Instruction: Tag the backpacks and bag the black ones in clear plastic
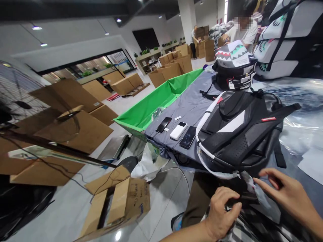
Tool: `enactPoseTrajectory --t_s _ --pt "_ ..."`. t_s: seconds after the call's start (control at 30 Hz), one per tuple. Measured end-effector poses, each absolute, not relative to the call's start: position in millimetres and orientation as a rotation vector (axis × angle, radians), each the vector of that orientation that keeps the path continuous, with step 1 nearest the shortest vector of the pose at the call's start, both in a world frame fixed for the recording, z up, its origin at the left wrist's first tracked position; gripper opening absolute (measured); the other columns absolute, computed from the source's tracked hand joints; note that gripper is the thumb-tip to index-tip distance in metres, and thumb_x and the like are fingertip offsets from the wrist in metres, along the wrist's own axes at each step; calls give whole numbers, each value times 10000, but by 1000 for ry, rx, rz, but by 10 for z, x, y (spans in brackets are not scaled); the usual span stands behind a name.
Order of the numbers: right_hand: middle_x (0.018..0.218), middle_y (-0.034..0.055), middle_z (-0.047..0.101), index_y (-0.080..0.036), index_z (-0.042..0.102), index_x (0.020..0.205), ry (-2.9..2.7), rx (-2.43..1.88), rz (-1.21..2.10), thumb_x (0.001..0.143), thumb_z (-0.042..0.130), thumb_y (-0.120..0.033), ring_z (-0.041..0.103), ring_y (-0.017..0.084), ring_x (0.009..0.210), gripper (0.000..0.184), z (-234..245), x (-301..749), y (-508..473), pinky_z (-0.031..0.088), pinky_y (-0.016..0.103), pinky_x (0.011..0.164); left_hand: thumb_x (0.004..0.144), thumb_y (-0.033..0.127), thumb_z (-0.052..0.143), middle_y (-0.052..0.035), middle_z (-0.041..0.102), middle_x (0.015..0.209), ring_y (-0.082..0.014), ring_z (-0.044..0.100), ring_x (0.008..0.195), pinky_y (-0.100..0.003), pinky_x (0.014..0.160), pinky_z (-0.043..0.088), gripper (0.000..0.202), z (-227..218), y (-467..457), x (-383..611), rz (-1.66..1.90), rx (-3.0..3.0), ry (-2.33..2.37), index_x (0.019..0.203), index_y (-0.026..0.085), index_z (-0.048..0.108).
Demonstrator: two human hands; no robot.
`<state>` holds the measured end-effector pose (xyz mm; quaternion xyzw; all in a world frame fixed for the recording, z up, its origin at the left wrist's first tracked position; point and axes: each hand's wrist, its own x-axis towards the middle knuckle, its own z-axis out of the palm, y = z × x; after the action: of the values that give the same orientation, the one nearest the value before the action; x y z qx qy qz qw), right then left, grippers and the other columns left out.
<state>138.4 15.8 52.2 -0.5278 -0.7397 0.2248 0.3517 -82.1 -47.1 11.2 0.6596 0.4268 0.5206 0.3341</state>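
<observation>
Black backpack lies flat on the grey bench, just beyond both hands, a dark phone just left of it: left hand closed, pinching dark fabric at the pack's near edge; right hand open, fingers extended, close beside.

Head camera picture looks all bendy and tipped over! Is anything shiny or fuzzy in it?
In the head view, the wide lens bends straight lines and tilts the room; ceiling lamps glare white and reflect on the floor; the plastic sheet shines; the black backpack looks sharp, the far cardboard boxes softer.
</observation>
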Motion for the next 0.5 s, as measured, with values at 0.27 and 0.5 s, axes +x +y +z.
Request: enactPoseTrajectory --t_s 0.27,0.5 --pt "818 69 604 -161 681 909 -2039 -1264 -476 1027 500 -249 533 194 743 234 430 773 14 412 329 688 982 336 611 -47 730 994 -244 627 1032 -458 1041 412 209 286 -70 -1024 1326 2340 1585 1133 191 620" --pt "852 43 632 -211 668 956 -1981 -1241 -416 1021 510 -203 563 170 778 172 348 865 56 406 308 709 1017 313 563 -27 680 855 -181 587 831 -342 794 469 180 348 31 -1008 1232 2302 1439 919 192 653"
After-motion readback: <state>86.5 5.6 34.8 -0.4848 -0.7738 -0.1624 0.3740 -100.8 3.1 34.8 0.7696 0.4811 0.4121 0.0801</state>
